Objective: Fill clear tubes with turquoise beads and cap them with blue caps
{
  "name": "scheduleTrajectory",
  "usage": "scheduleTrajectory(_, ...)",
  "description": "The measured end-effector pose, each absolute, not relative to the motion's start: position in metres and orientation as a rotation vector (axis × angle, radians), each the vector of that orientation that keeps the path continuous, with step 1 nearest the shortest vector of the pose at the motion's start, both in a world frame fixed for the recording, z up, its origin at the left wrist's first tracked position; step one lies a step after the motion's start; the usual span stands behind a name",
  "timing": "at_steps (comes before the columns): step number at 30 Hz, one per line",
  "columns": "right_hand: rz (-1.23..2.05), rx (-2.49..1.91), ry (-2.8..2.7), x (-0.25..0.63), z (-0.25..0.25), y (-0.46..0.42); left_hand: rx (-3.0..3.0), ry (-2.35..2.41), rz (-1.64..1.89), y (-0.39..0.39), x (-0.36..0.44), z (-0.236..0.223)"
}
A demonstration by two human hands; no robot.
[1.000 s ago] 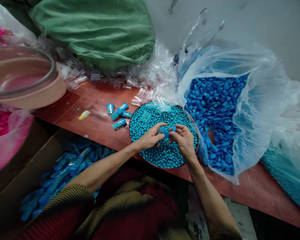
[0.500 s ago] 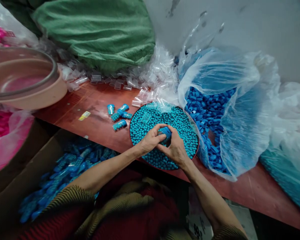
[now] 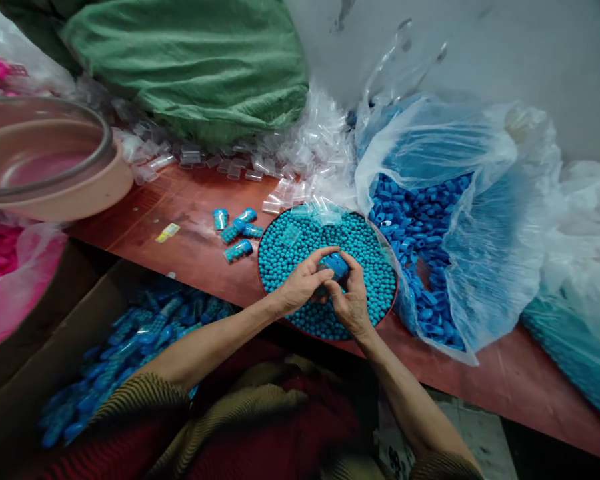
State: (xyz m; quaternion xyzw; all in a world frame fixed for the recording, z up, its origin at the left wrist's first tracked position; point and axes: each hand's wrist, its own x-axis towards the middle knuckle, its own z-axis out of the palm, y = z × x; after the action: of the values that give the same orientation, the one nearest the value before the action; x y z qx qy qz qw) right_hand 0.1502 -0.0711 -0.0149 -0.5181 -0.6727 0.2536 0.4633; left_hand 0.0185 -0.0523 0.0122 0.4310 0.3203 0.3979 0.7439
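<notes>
Above a round tub [image 3: 259, 263] of small teal beads [image 3: 310, 327], both hands meet around a blue cap [image 3: 337, 264]. The cap seems to sit on a clear plastic tube, mostly hidden by the fingers. My left hand [image 3: 303, 285] is closed on it from the left, thumb across its front. On the right side, my right hand [image 3: 353, 299] grips it between a bent thumb and fingers. Loose clear tubes [image 3: 326, 215] lie on the beads at the tub's far edge. Several bead-filled, blue-capped tubes [image 3: 239, 251] rest left of the tub.
An open plastic bag [image 3: 490, 267] of blue caps [image 3: 420, 220] stands right of the tub. Clear tubes [image 3: 325, 147] are heaped behind, beside a green sack [image 3: 190, 67]. Basins [image 3: 55, 207] stand at left. Below the table edge, a carton [image 3: 40, 360] holds filled tubes.
My right thumb has bent and drawn up against the held piece, and the right fingers have shifted around the cap. More of the blue cap shows between the hands.
</notes>
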Motion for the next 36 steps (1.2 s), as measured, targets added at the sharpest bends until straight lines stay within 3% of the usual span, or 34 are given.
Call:
scheduleTrajectory(8,0.584,-1.279,-1.852,0.160,-0.007,-0.071,0.970,0.749,0.943,-0.056,0.022,0.012)
scheduleTrajectory(12,0.368,-1.325,-2.114,0.161,0.003,-0.073,1.031,0.826,0.958,-0.054,0.021,0.011)
scheduleTrajectory(18,0.138,-1.312,-2.059,0.154,-0.008,-0.065,1.054,0.935,1.044,-0.053,0.028,0.011)
scheduleTrajectory(25,0.265,-1.370,-2.139,0.138,-0.014,-0.061,1.316,1.127,0.973,-0.048,0.012,0.004)
scheduleTrajectory(32,0.415,-1.426,-2.289,0.154,-0.005,-0.058,1.676,1.662,1.004,-0.025,-0.086,-0.002)
scheduleTrajectory(36,0.445,-1.457,-2.168,0.183,-0.007,-0.059,1.940,2.184,0.710,-0.009,-0.110,-0.003)
